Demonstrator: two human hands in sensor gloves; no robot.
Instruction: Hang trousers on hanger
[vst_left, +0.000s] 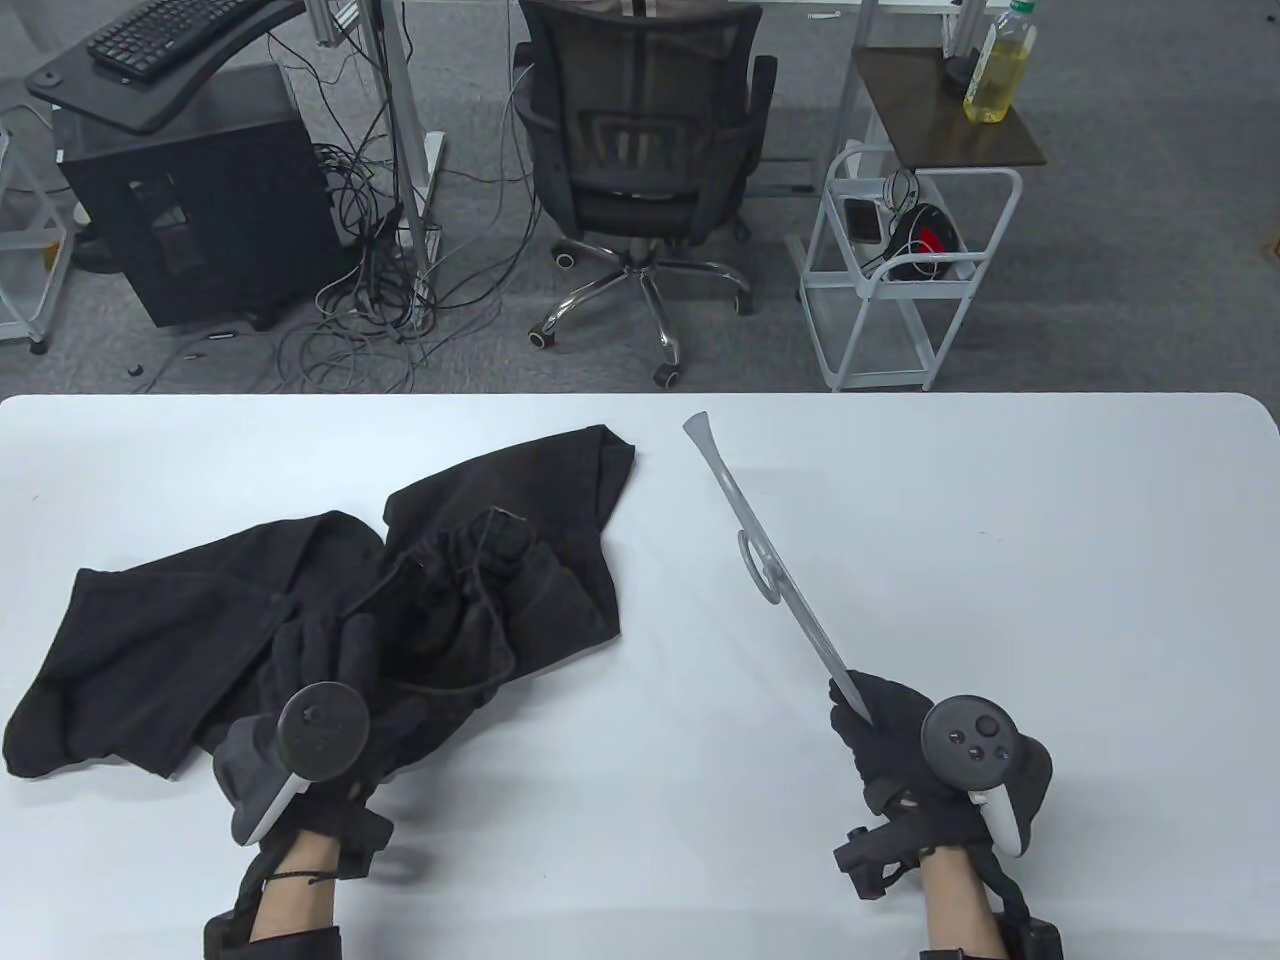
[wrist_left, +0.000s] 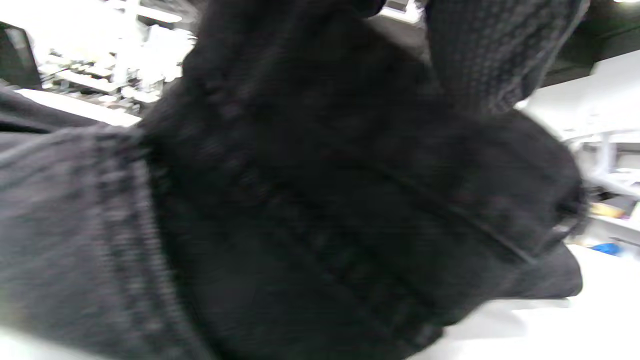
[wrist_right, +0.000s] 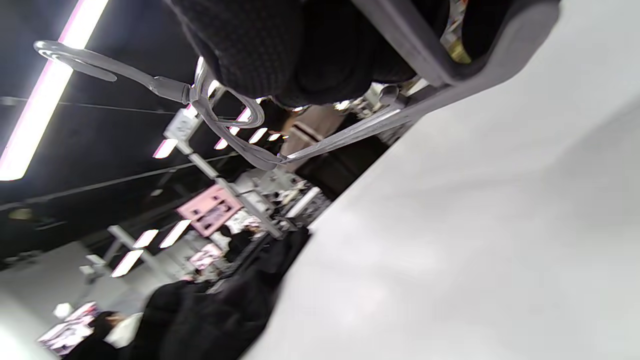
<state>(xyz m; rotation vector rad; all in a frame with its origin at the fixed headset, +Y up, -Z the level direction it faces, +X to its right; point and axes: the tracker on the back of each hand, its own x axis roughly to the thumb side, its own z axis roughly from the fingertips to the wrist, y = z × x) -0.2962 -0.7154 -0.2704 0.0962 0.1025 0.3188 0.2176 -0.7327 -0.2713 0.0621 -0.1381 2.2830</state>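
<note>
Black trousers (vst_left: 300, 590) lie crumpled on the left half of the white table (vst_left: 1000, 560), waistband and drawstring bunched near the middle. My left hand (vst_left: 335, 690) grips the bunched waistband cloth; in the left wrist view the dark fabric (wrist_left: 300, 210) fills the frame under my fingers (wrist_left: 495, 55). My right hand (vst_left: 880, 720) holds one end of a grey plastic hanger (vst_left: 770, 560), raised off the table, with its far end pointing away and left. The right wrist view shows the hanger (wrist_right: 240, 135) with its hook, and the trousers (wrist_right: 215, 310) far off.
Beyond the table's far edge stand an office chair (vst_left: 640, 150), a white wire cart (vst_left: 905, 270) and a computer tower (vst_left: 200, 210) with cables on the floor. Bare table surface lies between the trousers and the hanger and to the right.
</note>
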